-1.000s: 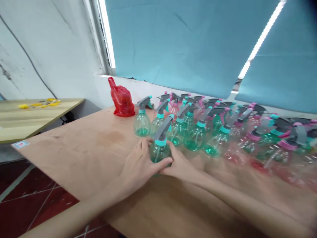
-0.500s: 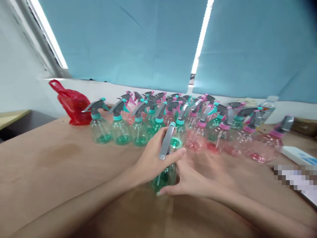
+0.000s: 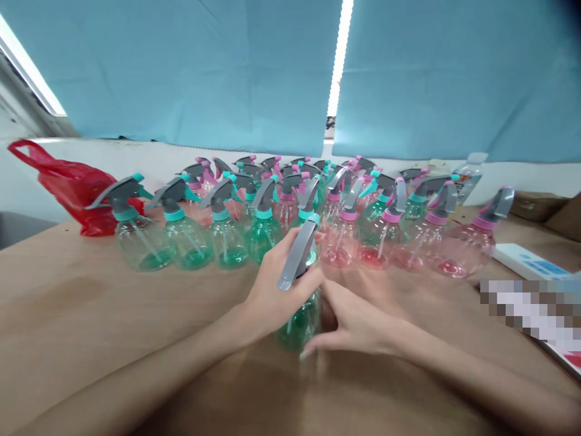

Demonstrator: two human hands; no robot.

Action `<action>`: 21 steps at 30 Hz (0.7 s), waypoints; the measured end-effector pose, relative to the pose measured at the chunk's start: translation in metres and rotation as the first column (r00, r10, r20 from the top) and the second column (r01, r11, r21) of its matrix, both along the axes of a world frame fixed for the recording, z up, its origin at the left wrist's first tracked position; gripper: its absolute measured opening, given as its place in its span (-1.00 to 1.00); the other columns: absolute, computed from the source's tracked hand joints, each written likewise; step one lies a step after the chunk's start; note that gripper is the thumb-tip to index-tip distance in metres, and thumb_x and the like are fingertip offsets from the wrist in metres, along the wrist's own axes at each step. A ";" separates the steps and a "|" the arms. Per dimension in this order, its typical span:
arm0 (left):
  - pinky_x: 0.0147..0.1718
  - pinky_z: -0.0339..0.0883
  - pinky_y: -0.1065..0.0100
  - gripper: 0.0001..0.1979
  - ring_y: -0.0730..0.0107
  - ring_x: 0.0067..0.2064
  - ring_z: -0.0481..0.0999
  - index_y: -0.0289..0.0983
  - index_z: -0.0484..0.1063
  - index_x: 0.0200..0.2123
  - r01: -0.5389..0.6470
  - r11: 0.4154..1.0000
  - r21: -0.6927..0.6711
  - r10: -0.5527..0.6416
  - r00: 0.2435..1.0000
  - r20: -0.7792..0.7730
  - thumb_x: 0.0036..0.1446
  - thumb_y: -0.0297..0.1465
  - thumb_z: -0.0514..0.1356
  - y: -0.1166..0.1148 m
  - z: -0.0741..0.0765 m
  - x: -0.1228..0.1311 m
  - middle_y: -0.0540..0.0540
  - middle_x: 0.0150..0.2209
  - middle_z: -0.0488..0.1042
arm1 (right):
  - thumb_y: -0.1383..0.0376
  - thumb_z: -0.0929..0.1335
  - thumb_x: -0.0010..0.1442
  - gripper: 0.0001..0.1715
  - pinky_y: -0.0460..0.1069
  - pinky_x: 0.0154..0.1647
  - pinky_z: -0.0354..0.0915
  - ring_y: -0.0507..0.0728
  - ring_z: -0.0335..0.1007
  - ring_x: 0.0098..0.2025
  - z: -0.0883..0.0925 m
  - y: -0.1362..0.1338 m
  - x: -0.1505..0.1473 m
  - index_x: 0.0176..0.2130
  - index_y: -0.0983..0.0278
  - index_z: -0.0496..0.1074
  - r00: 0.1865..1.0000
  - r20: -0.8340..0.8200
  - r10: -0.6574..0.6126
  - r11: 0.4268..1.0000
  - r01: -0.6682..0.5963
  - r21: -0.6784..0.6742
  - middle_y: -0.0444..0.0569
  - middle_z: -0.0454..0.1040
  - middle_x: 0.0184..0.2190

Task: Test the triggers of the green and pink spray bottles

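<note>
A green spray bottle (image 3: 297, 327) with a grey trigger head stands upright in front of me on the brown table. My left hand (image 3: 284, 272) is wrapped round its neck, just under the spray head, thumb across the front. Lower down, my right hand (image 3: 349, 318) grips the bottle's body from the right, its thumb at the base and its other fingers hidden behind. Just beyond are rows of spray bottles, green ones such as one (image 3: 229, 242) on the left and pink ones such as another (image 3: 338, 239) on the right.
A red plastic bag (image 3: 77, 188) sits at the back left. On the right lie a white box with blue print (image 3: 529, 260) and a blurred-out flat item (image 3: 531, 315). A clear capped bottle (image 3: 469, 175) and a brown box (image 3: 538, 206) are at the back right.
My view has turned a little to the right, so the bottles and bag appear further left. The held bottle's spray head has swivelled slightly, and my left thumb has closed in round the neck.
</note>
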State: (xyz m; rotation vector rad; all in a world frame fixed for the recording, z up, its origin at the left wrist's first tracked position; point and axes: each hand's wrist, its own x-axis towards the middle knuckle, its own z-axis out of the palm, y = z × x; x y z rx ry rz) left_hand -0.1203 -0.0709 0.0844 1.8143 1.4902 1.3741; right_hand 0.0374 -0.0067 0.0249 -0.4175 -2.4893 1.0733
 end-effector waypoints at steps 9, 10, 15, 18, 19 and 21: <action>-0.37 0.32 0.29 -0.74 0.37 -0.42 0.35 -0.13 0.36 -0.19 -0.080 0.997 -0.014 0.079 0.994 -0.070 0.01 -0.42 0.06 -0.001 0.006 -0.007 0.03 -0.38 0.36 | -0.15 0.40 0.09 0.00 0.33 0.29 0.07 0.37 0.02 0.35 -0.033 0.018 0.032 0.33 0.19 0.11 0.976 0.185 -0.115 0.975 0.075 0.210 0.15 0.11 0.34; -0.39 0.30 0.29 -0.74 0.37 -0.45 0.33 -0.12 0.35 -0.18 -0.064 0.998 -0.028 0.062 0.996 -0.063 0.00 -0.42 0.06 0.000 0.007 -0.007 0.03 -0.39 0.35 | -0.16 0.39 0.10 -0.02 0.33 0.30 0.05 0.37 0.00 0.35 -0.034 0.018 0.032 0.33 0.19 0.12 0.974 0.196 -0.111 0.975 0.068 0.212 0.14 0.10 0.35; -0.47 0.26 0.29 -0.74 0.37 -0.52 0.28 -0.11 0.33 -0.24 -0.010 0.993 -0.114 0.007 1.000 -0.027 -0.07 -0.43 0.07 0.001 0.014 -0.006 0.06 -0.49 0.28 | -0.14 0.38 0.13 -0.06 0.34 0.32 -0.01 0.37 -0.04 0.37 -0.035 0.017 0.032 0.34 0.12 0.09 0.977 0.190 -0.101 0.978 0.063 0.197 0.06 0.09 0.35; -0.48 0.27 0.29 -0.71 0.38 -0.56 0.24 -0.10 0.33 -0.22 -0.013 0.991 -0.132 0.010 1.000 -0.018 -0.09 -0.44 0.08 0.002 0.016 -0.007 0.09 -0.55 0.22 | -0.13 0.38 0.14 -0.07 0.33 0.32 0.00 0.37 -0.05 0.37 -0.035 0.017 0.032 0.34 0.12 0.09 0.976 0.191 -0.102 0.978 0.063 0.200 0.06 0.09 0.35; -0.48 0.28 0.29 -0.71 0.38 -0.57 0.23 -0.10 0.33 -0.23 -0.008 0.991 -0.131 0.005 1.000 -0.019 -0.09 -0.44 0.08 0.003 0.015 -0.007 0.09 -0.56 0.21 | -0.13 0.38 0.14 -0.07 0.33 0.32 0.00 0.36 -0.05 0.37 -0.035 0.017 0.032 0.34 0.12 0.10 0.976 0.191 -0.102 0.977 0.062 0.202 0.05 0.09 0.35; -0.46 0.30 0.28 -0.73 0.38 -0.56 0.22 -0.10 0.34 -0.25 0.012 0.994 -0.111 -0.014 1.000 -0.017 -0.10 -0.44 0.08 0.004 0.015 -0.008 0.09 -0.56 0.21 | -0.13 0.37 0.15 -0.09 0.32 0.32 0.01 0.36 -0.05 0.37 -0.035 0.017 0.031 0.34 0.12 0.10 0.976 0.191 -0.101 0.976 0.061 0.208 0.05 0.09 0.35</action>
